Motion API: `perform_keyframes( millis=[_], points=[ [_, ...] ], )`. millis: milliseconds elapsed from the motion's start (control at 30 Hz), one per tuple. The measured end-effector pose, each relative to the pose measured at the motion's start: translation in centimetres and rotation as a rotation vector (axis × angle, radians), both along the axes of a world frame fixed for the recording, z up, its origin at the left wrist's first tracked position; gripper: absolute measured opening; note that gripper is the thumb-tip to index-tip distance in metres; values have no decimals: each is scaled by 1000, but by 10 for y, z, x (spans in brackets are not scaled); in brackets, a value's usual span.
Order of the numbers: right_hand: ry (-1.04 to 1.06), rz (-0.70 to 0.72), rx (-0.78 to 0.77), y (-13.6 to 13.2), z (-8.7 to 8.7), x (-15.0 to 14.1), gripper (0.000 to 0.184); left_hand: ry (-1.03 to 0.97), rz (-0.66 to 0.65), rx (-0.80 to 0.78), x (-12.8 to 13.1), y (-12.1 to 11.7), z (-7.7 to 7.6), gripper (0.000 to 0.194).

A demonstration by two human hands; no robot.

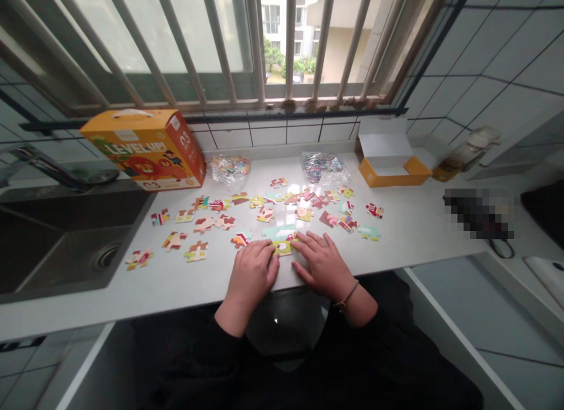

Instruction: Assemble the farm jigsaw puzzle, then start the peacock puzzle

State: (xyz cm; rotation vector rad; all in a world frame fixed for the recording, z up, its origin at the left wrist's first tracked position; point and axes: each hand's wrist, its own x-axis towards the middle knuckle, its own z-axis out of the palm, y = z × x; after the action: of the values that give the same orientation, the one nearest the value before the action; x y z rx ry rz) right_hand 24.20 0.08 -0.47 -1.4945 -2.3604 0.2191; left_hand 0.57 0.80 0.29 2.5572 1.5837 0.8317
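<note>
Green-and-blue puzzle patch [282, 246], one, touched by loosely curled left hand [254, 268] and right hand [324, 263]; two bags [228, 170] and two boxes [150, 157] behind

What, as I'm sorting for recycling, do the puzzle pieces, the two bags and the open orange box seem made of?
Puzzle pieces: probably printed cardboard, flat with cut knobs; matte or lightly glossy.
Bags: likely clear plastic film, shiny, with crinkled highlights.
Open orange box: likely card, orange outside, pale inside, raised flap; finish unclear.
</note>
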Motion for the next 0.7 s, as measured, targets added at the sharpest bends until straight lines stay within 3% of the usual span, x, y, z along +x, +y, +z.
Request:
perform_keyframes(
  millis=[133, 333, 533, 700],
  points=[
    [47, -11, 19, 3, -3, -3, 55, 8, -5, 44, -1, -3, -1, 22],
    [184, -70, 160, -2, -16, 0, 95, 11, -46, 52, -2, -12, 3, 44],
    [119, -16, 104, -1, -7, 0, 46, 42, -35, -90, 2, -6, 4, 26],
    [164, -32, 106, 1, -6, -1, 60, 12, -34, -49, 0, -4, -1, 31]
  ],
)
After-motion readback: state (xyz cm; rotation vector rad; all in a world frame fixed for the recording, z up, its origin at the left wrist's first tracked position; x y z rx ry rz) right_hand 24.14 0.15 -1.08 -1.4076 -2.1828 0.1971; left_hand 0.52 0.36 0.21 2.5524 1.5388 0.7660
